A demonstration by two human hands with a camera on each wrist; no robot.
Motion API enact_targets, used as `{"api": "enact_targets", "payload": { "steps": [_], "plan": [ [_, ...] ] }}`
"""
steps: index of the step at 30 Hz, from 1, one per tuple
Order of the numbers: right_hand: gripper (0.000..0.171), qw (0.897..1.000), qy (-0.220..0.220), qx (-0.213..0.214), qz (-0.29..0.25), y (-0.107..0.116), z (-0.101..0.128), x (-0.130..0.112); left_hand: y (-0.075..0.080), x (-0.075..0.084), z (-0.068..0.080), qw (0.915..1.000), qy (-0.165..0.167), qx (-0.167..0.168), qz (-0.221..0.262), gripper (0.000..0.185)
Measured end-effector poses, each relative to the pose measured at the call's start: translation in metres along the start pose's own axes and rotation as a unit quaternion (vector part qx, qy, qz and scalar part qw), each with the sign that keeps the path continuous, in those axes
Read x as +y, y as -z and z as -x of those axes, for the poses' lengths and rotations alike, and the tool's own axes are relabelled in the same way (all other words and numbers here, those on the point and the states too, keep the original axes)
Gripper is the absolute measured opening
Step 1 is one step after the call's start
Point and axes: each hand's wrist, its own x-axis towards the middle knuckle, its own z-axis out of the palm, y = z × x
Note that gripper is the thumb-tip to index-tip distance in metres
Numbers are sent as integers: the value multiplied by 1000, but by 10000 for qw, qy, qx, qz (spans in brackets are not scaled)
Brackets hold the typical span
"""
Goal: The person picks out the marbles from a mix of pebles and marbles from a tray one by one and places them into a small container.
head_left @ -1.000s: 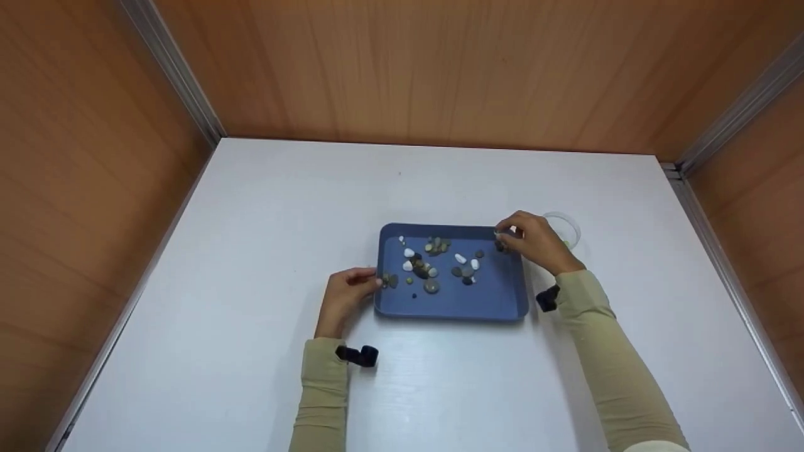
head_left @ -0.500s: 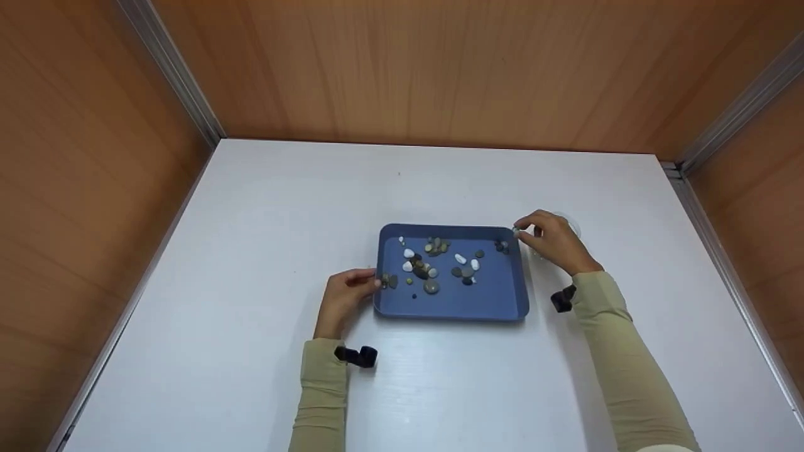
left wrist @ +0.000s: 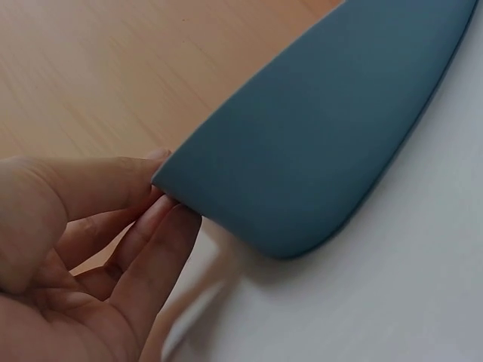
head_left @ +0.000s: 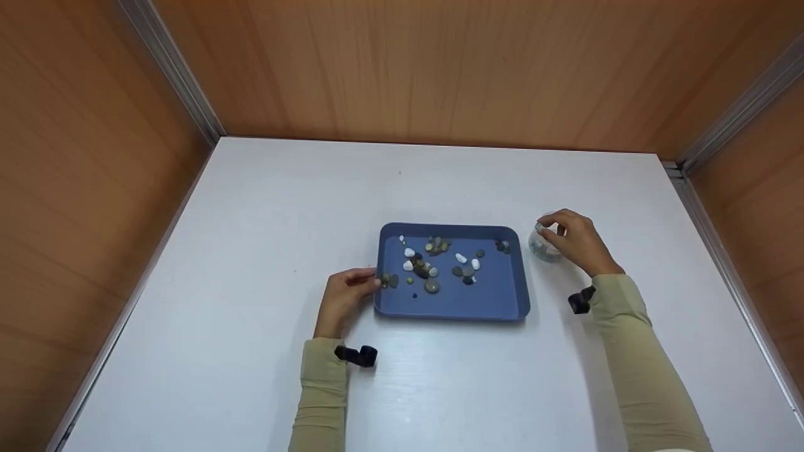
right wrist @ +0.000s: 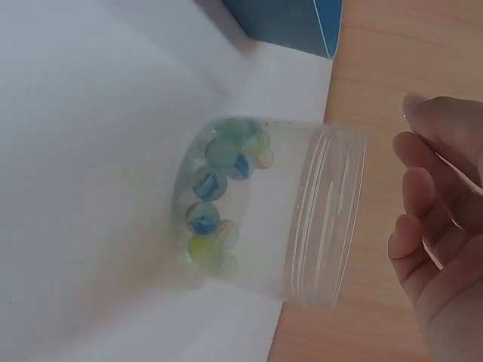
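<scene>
My left hand [head_left: 342,298] pinches the left wall of a blue tray [head_left: 465,307], thumb on one side and fingers on the other, as the left wrist view [left wrist: 113,249] shows. Small stones in white, grey and brown lie in the tray in loose clusters. Over the mouth of a clear jar [head_left: 541,250], my right hand [head_left: 576,242] holds a small glassy marble [head_left: 539,226] between thumb and fingertips. In the right wrist view the hand [right wrist: 445,204] is apart from the jar's threaded rim, and several blue, green and yellow marbles [right wrist: 210,183] rest at the jar's bottom.
A white table [head_left: 251,238] carries the tray and the jar, which stands just right of the tray's far corner. Wood-grain panels [head_left: 402,75] rise behind the table and at both sides, with metal strips at the corners.
My right hand has moved right, from the tray's far right corner out over the jar, with the marble in its fingertips. The left hand and the tray have stayed put.
</scene>
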Motion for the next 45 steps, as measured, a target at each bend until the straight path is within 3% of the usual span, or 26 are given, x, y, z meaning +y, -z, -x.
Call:
{"api": "enact_targets", "payload": {
  "steps": [11,23,34,41,45],
  "plan": [
    [20,9994,-106,261,190,9,7,13,0,0,-2,9996,-20,-86,269,31],
    [21,9991,-187,327,173,14,12,20,0,0,-2,9998,8,-68,163,31],
    [22,9989,-93,434,158,12,17,23,1,-1,-1,10000,91,27,-25,29],
    [21,9988,-39,455,161,10,18,23,0,-3,-1,9995,132,-47,277,30],
    [22,9989,-67,451,114,8,16,22,0,-3,-2,9997,127,-22,220,30]
  ]
}}
